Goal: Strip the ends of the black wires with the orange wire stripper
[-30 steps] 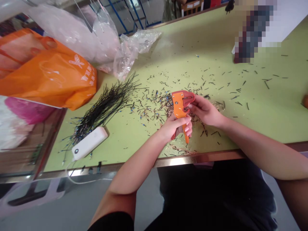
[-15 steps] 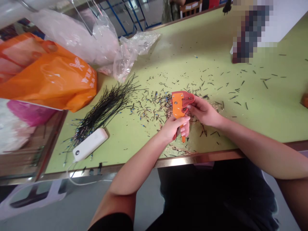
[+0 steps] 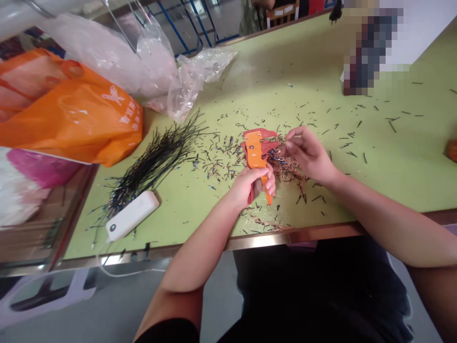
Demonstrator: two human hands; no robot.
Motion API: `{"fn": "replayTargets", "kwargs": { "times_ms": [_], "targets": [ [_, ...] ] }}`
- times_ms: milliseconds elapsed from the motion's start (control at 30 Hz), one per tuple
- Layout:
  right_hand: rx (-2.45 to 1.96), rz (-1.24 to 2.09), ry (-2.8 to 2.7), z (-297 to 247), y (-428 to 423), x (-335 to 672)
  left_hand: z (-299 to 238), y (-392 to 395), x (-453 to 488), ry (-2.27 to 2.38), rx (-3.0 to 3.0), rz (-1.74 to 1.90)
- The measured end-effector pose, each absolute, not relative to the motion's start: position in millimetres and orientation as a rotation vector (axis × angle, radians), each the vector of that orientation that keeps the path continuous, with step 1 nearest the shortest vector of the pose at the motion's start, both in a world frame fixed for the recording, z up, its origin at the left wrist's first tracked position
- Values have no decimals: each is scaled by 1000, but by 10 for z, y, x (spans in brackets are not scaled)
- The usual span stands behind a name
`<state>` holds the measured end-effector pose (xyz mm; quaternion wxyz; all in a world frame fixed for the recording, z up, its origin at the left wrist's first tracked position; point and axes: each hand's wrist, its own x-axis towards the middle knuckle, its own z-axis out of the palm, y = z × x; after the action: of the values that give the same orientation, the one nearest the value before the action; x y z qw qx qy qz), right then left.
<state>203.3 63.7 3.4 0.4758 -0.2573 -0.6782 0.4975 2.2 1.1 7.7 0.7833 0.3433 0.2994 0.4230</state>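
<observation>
My left hand [image 3: 254,183] is wrapped around the handles of an orange and red wire stripper [image 3: 254,148], held upright over the table. The tool's jaws point right and stand apart. Just right of them is my right hand [image 3: 307,151], its fingers curled with thumb and fingertips together. Whatever sits in that pinch is too small to make out. Beneath both hands lies a pile of short dark wire scraps and copper strands [image 3: 291,171], with bits of blue among them. A bundle of long black wires [image 3: 157,157] rests to the left.
A white power bank [image 3: 133,216] with a white cable lies near the table's front left. Behind it stand an orange bag [image 3: 82,114] and clear plastic bags [image 3: 153,62]. Dark offcuts are scattered across the green table [image 3: 392,157]. A blurred-out object [image 3: 373,52] stands at the back right.
My right hand has drawn back to the right, away from the stripper's jaws. My left hand and the wire stripper have shifted slightly left, and the jaws now show a gap.
</observation>
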Motion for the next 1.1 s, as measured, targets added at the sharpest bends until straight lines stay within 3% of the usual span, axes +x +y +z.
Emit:
{"fn": "replayTargets", "kwargs": {
  "times_ms": [667, 1100],
  "targets": [
    [-805, 1021, -1756, 212, 584, 2127, -50, 27, -2, 798, 903, 872],
    [-856, 1149, -1596, 150, 608, 2080, -94, 32, -18, 829, 942, 865]
  ]
}}
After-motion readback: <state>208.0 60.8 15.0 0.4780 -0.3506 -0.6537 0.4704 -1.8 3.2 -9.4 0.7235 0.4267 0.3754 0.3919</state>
